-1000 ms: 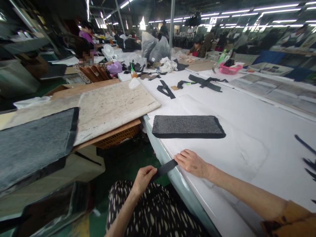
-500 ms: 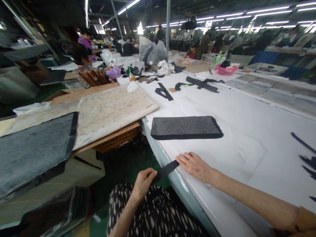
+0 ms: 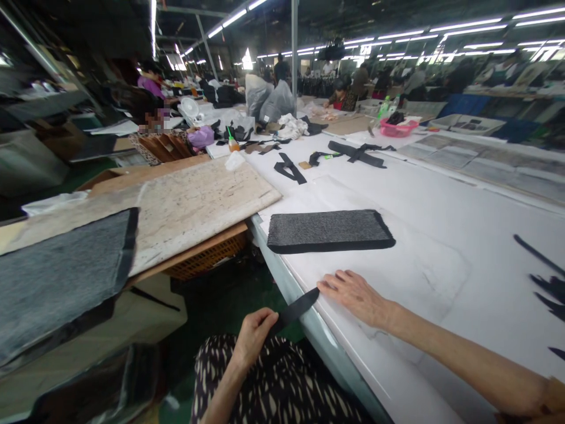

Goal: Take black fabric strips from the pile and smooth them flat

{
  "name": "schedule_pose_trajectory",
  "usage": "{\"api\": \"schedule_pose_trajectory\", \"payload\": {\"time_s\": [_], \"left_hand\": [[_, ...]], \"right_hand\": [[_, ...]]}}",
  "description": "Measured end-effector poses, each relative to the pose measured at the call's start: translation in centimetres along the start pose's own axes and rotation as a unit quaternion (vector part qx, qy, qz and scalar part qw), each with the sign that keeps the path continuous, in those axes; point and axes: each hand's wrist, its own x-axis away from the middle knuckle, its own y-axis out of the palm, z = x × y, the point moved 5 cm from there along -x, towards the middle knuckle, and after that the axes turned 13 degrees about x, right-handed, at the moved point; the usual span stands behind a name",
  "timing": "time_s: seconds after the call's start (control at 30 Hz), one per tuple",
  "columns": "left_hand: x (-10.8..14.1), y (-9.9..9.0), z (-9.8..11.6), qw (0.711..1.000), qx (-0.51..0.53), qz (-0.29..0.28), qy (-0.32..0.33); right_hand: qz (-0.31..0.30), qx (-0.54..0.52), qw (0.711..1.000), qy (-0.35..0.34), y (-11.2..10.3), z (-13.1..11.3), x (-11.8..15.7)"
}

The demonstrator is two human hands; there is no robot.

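The black fabric strip (image 3: 295, 309) spans the gap between the two hands, its long axis slanting from the lap up and to the right toward the near edge of the white counter (image 3: 445, 235). The left hand (image 3: 253, 338) has its grip closed on the strip's lower end, thumb against fingers, above the patterned garment (image 3: 229, 377) and clear of the counter. The right hand (image 3: 353, 297) lies palm down just inside the edge, fingers together and their tips at the strip's upper end; with the thumb out of sight, I cannot tell whether this grip pinches the strip or only presses it.

The grey ribbed panel (image 3: 329, 229), with dark edging along its near side, lies flat on the counter ahead of the right hand, near it but not touching. Its long axis runs nearly crosswise, so the strip sits at a clear angle to it. The right hand is the nearer to this panel; the left is farther off, beyond the counter's edge.

No brand or writing can be read. A bright green patch (image 3: 329, 157) by the loose dark strips (image 3: 359, 154) farther up may be a label, but it is too small to make out.
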Motion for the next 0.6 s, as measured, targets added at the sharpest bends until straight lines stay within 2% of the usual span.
{"api": "schedule_pose_trajectory", "payload": {"time_s": [0.1,0.2,0.23,0.3,0.43,0.5,0.6], "left_hand": [[0.1,0.3,0.6,1.0,0.003,-0.008,0.003],[0.2,0.8,1.7,1.0,-0.005,-0.014,0.024],[0.2,1.0,2.1,0.999,-0.01,-0.016,0.031],[0.2,1.5,3.1,0.999,-0.021,-0.024,0.044],[0.4,2.8,5.1,0.996,-0.037,-0.052,0.069],[0.5,3.2,5.8,0.995,-0.039,-0.061,0.075],[0.5,3.5,5.9,0.995,-0.031,-0.064,0.075]], "right_hand": [[0.011,-0.107,0.989,0.103,-0.3,1.4,-0.2],[0.054,-0.2,0.958,0.199,-1.3,2.2,-0.7],[0.061,-0.222,0.953,0.197,-1.7,1.9,-1.1],[0.047,-0.25,0.956,0.148,-2.5,0.5,-2.3],[-0.038,-0.248,0.968,0.02,-3.4,-2.9,-4.6],[-0.071,-0.239,0.968,-0.002,-3.2,-3.8,-5.2],[-0.087,-0.244,0.966,0.0,-2.7,-4.0,-5.3]]}}
